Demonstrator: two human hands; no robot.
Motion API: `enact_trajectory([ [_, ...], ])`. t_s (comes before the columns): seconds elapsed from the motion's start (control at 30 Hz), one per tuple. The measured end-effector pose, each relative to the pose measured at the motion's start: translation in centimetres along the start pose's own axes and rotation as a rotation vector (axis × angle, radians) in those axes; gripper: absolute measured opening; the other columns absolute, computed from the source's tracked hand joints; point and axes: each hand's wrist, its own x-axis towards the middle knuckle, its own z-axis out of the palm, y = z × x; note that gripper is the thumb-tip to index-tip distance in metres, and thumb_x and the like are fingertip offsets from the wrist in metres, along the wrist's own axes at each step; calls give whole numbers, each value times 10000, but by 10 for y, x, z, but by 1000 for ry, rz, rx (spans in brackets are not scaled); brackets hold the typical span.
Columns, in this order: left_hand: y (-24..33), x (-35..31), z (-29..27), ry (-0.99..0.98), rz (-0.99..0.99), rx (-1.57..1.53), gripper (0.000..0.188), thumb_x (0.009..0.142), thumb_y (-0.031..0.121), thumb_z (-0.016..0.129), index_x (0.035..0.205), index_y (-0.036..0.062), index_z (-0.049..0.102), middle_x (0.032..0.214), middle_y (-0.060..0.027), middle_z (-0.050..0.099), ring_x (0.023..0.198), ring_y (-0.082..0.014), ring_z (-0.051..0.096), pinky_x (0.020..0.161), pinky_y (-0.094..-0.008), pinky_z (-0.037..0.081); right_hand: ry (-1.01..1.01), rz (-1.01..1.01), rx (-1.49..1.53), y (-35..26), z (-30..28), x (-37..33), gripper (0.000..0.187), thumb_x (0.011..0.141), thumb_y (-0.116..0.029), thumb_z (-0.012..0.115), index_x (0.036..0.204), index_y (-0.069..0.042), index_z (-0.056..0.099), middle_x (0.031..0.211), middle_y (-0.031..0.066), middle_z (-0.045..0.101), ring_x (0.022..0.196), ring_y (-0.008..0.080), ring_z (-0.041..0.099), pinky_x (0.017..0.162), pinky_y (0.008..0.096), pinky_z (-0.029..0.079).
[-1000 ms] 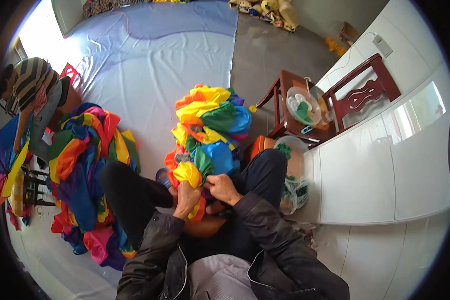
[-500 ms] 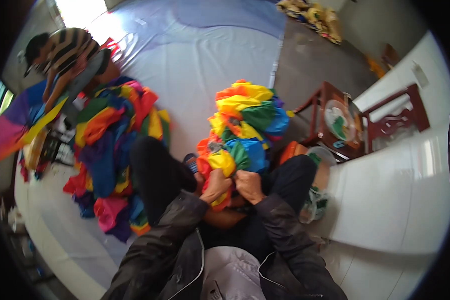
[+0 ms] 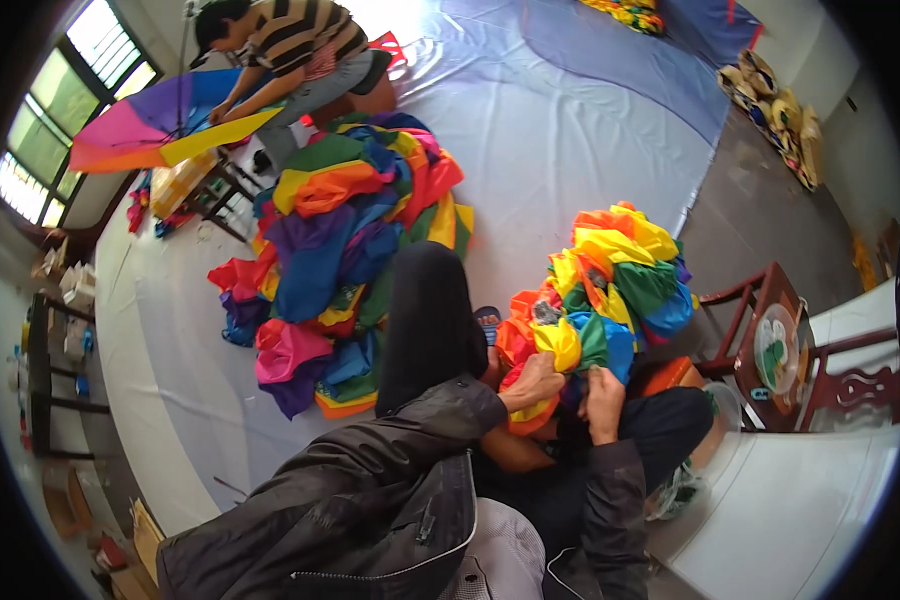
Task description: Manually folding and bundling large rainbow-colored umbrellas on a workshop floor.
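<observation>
In my lap bunches a pile of rainbow umbrella cloth point(image 3: 625, 285), in orange, yellow, green, blue and red. My left hand point(image 3: 535, 383) is closed on the near edge, by a yellow and red fold. Close to its right, my right hand point(image 3: 602, 400) pinches the same edge below the green and blue panels. Folds hide what lies between my fingertips. Some small grey bits point(image 3: 547, 313) show on the cloth just beyond my left hand.
A large heap of rainbow cloth point(image 3: 315, 255) lies left of my knee. Beyond it a person point(image 3: 295, 50) bends over an open rainbow umbrella point(image 3: 185, 115). At right, a wooden chair point(image 3: 760, 345) bears a clear round tub point(image 3: 775, 345) with green pieces. Tan bundles point(image 3: 780, 120) lie far right.
My view has swung left, so the cloth and my hands now appear farther right and more of the room's left side shows. Both hands keep their grip at the cloth's edge.
</observation>
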Motion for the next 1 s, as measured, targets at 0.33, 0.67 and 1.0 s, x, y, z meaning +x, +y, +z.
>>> enact_trajectory([
  [0.33,-6,1,7,80,192,-44,195,724,93,628,805,-83,655,784,-339,641,820,-488,681,676,-531,540,-320,288,181,10,-9,11,304,978,-184,614,713,-42,575,541,63,565,344,147,472,328,296,319],
  [0.67,7,-8,-4,105,169,-74,194,727,81,634,801,-98,645,759,-348,633,794,-496,682,657,-525,545,185,-359,-346,10,-5,6,352,990,-223,609,791,63,566,674,247,562,643,419,537,579,453,433],
  [1.0,-5,0,3,90,189,-63,207,747,88,667,811,-108,648,769,-350,631,782,-486,676,670,-509,537,-273,209,10,0,-3,5,435,996,-261,639,702,52,570,543,147,566,425,281,575,429,392,430],
])
